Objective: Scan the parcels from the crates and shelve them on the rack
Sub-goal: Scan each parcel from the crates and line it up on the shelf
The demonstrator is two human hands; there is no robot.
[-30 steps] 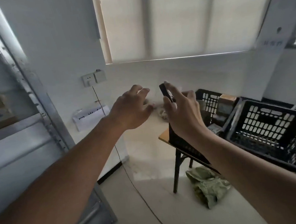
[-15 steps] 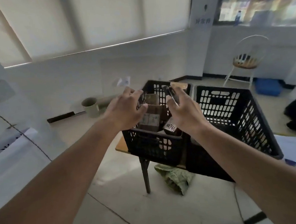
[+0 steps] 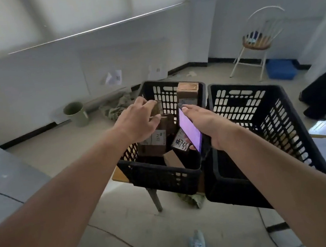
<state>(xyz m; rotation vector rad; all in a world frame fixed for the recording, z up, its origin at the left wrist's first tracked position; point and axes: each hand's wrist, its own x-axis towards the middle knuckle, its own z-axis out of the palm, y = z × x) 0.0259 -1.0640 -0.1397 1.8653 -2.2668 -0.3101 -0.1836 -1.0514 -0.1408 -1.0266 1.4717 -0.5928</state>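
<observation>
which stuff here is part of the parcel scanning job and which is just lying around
Part of the job:
left crate with parcels
right crate
phone in the right hand
small box in the left hand

Just lying about:
green bucket
chair
blue bin
crumpled sacks
</observation>
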